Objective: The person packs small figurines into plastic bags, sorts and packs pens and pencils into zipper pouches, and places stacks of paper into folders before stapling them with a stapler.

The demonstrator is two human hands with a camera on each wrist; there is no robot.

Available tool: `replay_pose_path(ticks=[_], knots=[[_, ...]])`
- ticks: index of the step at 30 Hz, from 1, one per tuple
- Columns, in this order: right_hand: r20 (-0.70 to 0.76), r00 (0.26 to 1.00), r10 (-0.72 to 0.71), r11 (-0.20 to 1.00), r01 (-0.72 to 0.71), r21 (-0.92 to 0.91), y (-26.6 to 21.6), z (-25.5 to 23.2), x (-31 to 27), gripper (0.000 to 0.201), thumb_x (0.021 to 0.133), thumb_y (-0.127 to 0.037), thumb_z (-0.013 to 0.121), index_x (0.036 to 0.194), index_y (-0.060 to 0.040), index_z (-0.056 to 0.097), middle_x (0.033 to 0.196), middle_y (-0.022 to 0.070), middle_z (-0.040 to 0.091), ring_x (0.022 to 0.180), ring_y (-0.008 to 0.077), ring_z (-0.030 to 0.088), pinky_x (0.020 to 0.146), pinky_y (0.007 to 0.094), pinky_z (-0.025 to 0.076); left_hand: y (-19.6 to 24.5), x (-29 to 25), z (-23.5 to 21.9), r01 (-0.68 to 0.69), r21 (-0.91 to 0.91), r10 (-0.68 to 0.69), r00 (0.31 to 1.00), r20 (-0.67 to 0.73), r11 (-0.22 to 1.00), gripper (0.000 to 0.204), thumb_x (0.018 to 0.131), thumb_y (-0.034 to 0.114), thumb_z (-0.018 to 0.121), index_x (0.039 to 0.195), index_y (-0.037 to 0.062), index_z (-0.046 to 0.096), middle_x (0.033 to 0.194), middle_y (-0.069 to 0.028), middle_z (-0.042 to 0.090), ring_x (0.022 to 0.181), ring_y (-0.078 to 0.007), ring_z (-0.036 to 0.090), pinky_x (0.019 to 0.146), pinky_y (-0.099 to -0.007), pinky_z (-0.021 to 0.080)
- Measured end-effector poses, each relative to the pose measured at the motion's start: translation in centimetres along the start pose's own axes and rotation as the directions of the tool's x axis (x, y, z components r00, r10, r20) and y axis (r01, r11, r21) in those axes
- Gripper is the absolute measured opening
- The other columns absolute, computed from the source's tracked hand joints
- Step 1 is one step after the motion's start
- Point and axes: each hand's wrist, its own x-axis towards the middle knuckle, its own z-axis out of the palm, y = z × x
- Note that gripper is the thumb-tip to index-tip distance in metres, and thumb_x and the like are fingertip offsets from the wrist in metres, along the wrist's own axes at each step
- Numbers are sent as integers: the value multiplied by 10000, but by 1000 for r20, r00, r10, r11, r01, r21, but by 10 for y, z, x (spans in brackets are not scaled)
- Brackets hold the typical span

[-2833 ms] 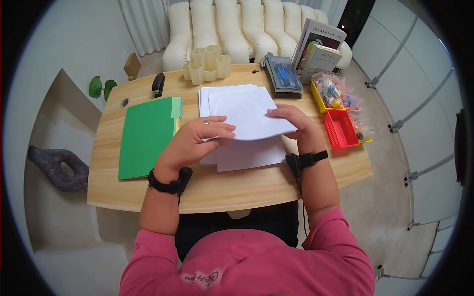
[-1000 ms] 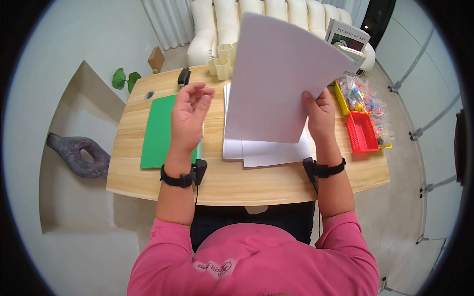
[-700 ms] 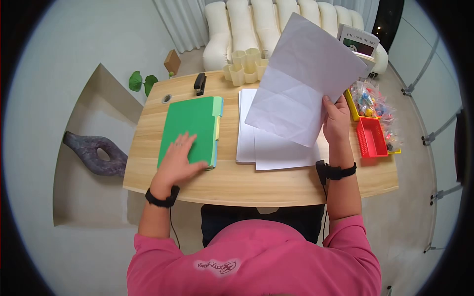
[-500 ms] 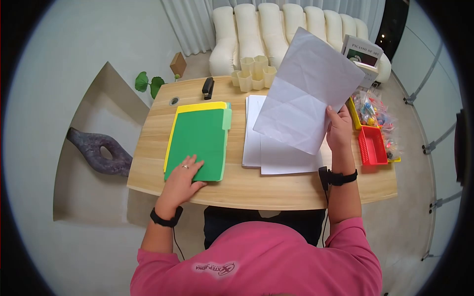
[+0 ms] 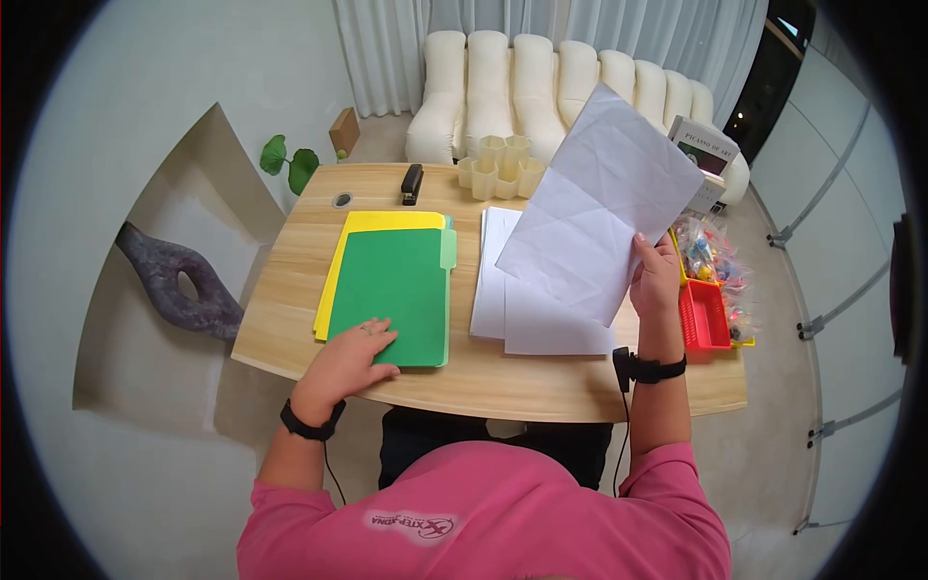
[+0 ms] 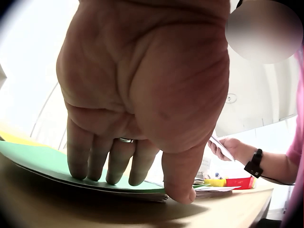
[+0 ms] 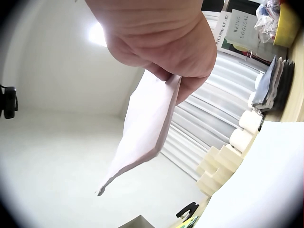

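Observation:
My left hand (image 5: 353, 362) lies with straight fingers on the lower left part of a green file folder (image 5: 396, 290). In the left wrist view its fingertips press the green folder's (image 6: 42, 164) surface, and the thumb extends past its edge. A yellow folder (image 5: 333, 280) shows from beneath the green one at the top and left. My right hand (image 5: 657, 280) pinches a creased white sheet of paper (image 5: 604, 193) by its right edge, raised over the table. Below that sheet lies a stack of white paper (image 5: 556, 329). The right wrist view shows the held paper (image 7: 149, 118) hanging from the fingers.
At the table's back are a black stapler (image 5: 412, 184) and a cream honeycomb-shaped holder (image 5: 501, 166). A red basket (image 5: 705, 316) and bagged small items (image 5: 710, 246) stand at the right, near upright books (image 5: 701, 150). A dark pencil case (image 7: 273, 85) lies behind the papers.
My left hand has left the paper and come down on the green folder, which has shifted toward me, baring the yellow one. My right hand has lifted the creased sheet off the stack.

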Motion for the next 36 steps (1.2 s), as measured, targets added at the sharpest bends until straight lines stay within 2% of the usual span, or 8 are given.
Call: replay_pose_path(ticks=[11,14,17,18,20,28,30,36], knots=[[27,991,133,989,-131,-73,14,13,-2,323,1036,14,618,1358,11,613,1307,135,718,1165,210,701,1043,360,539,-17,6,6,-56,-193,42,996,-77,980,347,950,219,776,1244,37,746,1275,-246,738,1189,-413,687,1011,-434,552],[38,979,198,973,-193,-124,24,34,3,330,1015,17,622,1345,21,624,1253,128,744,1094,209,721,998,345,554,6,7,14,281,-415,-355,928,-112,865,209,1066,184,643,1165,8,697,1040,-166,763,957,-321,712,868,-393,556],[55,958,283,920,-254,-298,41,64,6,344,978,12,646,1321,40,657,1212,144,763,1053,209,717,967,325,548,-12,17,70,-200,-666,-522,476,-707,719,200,1168,187,476,1105,38,595,895,22,599,764,-105,559,668,-322,468],[42,947,319,879,-279,-387,46,77,5,342,969,4,653,1308,52,667,1163,141,762,1014,206,717,927,326,556,-15,12,73,-201,-665,-524,472,-710,720,200,1168,187,476,1105,38,595,895,22,599,764,-105,559,668,-322,468],[9,898,440,742,-358,-567,49,116,-1,341,960,-6,664,1293,67,667,1110,135,755,930,201,714,848,331,566,-22,-6,79,-518,-814,-797,358,-486,264,164,1173,186,464,1157,78,588,939,14,620,813,-113,577,707,-294,475],[18,721,693,500,-462,-733,145,187,-5,335,901,-58,707,1213,62,679,997,140,728,818,232,691,594,417,528,-3,-33,64,-498,-823,-814,337,-474,274,361,1157,249,543,1441,63,423,1330,-89,577,1163,-186,598,997,-382,512],[-9,712,702,433,-437,-788,159,199,-11,333,886,-63,709,1194,59,679,1014,158,722,837,253,693,610,439,534,4,-27,66,-347,-575,-448,382,-808,741,564,1105,246,660,1515,17,348,1350,-103,574,1176,-187,585,1019,-378,496],[-7,711,703,434,-437,-788,183,208,-19,311,896,-65,716,1183,48,677,1007,160,718,851,271,701,664,438,557,-22,-19,57,-76,-829,-739,414,-532,554,381,1069,197,696,1318,-86,636,1231,-119,719,1108,-192,653,999,-359,510]])
